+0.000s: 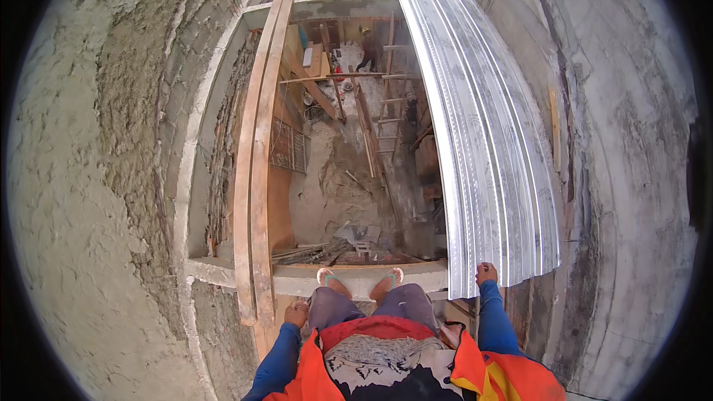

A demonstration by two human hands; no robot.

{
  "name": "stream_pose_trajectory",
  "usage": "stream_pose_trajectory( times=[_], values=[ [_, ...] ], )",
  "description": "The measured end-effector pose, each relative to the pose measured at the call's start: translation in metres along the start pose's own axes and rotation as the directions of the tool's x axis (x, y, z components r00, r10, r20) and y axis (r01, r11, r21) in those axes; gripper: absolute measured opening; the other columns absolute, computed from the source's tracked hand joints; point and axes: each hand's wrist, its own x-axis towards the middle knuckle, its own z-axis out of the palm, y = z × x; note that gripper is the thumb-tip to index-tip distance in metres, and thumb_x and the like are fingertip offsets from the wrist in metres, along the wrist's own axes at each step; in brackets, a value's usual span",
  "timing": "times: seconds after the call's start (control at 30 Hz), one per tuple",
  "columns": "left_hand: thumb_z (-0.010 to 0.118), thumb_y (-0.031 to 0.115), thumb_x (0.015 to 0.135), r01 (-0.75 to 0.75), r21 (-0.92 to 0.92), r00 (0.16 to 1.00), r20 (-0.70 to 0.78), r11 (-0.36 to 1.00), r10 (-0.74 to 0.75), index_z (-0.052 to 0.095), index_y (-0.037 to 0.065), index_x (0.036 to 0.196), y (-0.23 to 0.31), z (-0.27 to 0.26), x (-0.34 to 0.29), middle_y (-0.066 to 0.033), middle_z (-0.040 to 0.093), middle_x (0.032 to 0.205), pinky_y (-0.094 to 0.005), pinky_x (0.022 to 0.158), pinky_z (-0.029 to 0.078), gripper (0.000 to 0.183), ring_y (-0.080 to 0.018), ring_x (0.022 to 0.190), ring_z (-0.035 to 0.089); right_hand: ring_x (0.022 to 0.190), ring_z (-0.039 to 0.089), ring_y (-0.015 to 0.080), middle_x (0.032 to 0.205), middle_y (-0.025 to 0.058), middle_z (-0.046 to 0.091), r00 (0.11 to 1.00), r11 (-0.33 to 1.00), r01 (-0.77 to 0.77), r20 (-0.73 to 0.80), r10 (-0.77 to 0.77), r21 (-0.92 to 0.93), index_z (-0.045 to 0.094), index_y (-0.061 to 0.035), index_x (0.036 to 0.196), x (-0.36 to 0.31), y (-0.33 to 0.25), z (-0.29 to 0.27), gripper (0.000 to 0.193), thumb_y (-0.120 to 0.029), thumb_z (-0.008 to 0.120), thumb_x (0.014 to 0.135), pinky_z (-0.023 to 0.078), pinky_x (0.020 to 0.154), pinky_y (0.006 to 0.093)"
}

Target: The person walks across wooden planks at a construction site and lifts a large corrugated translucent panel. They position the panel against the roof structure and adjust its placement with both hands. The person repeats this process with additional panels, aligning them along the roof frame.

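Long corrugated metal sheets (475, 141), silvery and ribbed, stretch from the far side to close by me on the right, across the opening below. My right hand (486, 274) is closed on the near edge of the metal sheet, between two ribs. Beside my left thigh, my left hand (296, 313) hangs with its fingers curled and nothing visible in them. Just to its left lie two long wooden planks (260, 156), side by side, reaching over the opening to the far beam. My left hand appears apart from them.
I squat in flip-flops on a narrow concrete beam (356, 282) above a deep pit with a dirt floor (327, 178). A wooden ladder (388, 115) and loose boards stand below. Another person (367, 50) is down at the far end. Rough concrete walls (82, 156) rise on both sides.
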Motion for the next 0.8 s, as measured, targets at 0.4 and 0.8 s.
stream_pose_trajectory(
  times=[0.4,0.8],
  values=[
    [0.054,0.025,0.084,-0.067,-0.131,0.996,-0.067,0.989,0.059,0.053,0.007,0.096,0.029,-0.079,0.027,-0.0095,0.061,0.088,-0.0277,0.056,0.047,0.021,-0.0183,0.072,0.061,0.053,0.057,0.0155,0.081,0.011,0.061,0.988,0.997,0.046,0.149,-0.037,-0.055,0.055,-0.0022,0.1,-0.04,-0.054,0.065,0.031,-0.026,0.057,0.079,0.046,0.041,0.029],
    [0.056,0.018,0.082,0.003,-0.274,0.99,-0.134,0.962,-0.041,0.053,0.001,0.089,-0.03,-0.122,0.022,-0.0094,0.061,0.077,-0.0262,0.043,0.044,0.019,-0.017,0.054,0.06,0.09,0.059,0.0293,0.094,0.0165,0.062,0.97,0.992,0.0,0.242,0.031,-0.129,0.06,-0.0033,0.096,-0.083,-0.195,0.094,0.036,-0.033,0.057,0.077,0.045,0.081,0.0364]
  ],
)
